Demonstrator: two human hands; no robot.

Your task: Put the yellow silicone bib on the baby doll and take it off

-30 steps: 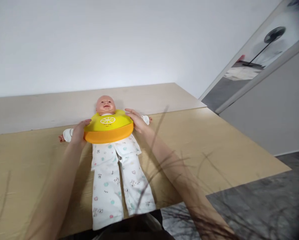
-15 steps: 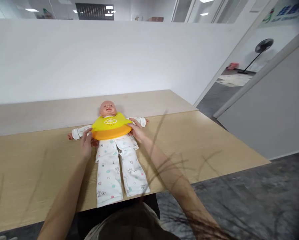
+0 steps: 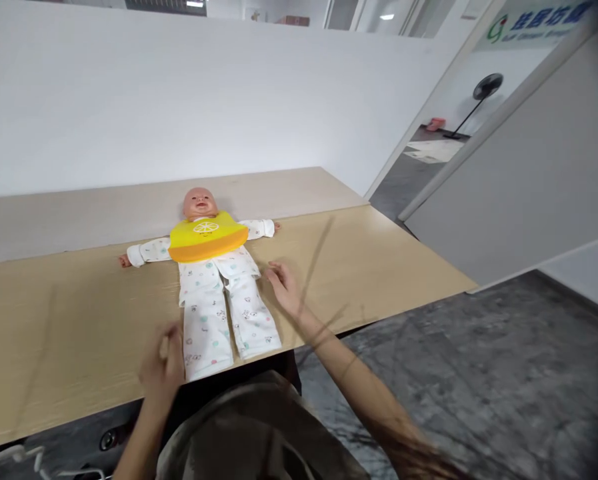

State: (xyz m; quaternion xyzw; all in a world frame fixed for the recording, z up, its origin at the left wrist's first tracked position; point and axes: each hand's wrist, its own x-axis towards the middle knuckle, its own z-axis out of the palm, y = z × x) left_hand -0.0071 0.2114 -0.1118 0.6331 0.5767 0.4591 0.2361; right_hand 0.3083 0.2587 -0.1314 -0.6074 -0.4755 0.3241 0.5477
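A baby doll (image 3: 199,202) lies on its back on the table, arms stretched out to the sides. It wears a yellow bib (image 3: 206,235) with a white citrus slice print and an orange lower pocket. White printed pants (image 3: 209,333) cover its legs, below a matching top (image 3: 153,251). My left hand (image 3: 163,363), a little blurred, is beside the pant leg near the table's front edge, fingers loosely curled with a gap by the thumb. To the right of the doll's hip, my right hand (image 3: 283,287) is loosely bent and holds nothing.
The wooden table (image 3: 339,267) meets a white partition wall (image 3: 179,100) at the back. A grey panel (image 3: 519,173) stands to the right. Beyond the doorway is a standing fan (image 3: 487,87). White cables (image 3: 33,457) show at the lower left, below the table edge.
Both hands have let go of the bib's sides and drawn back toward me, the left one farther. The bib now lies flat on the doll's chest. The view has shifted slightly.
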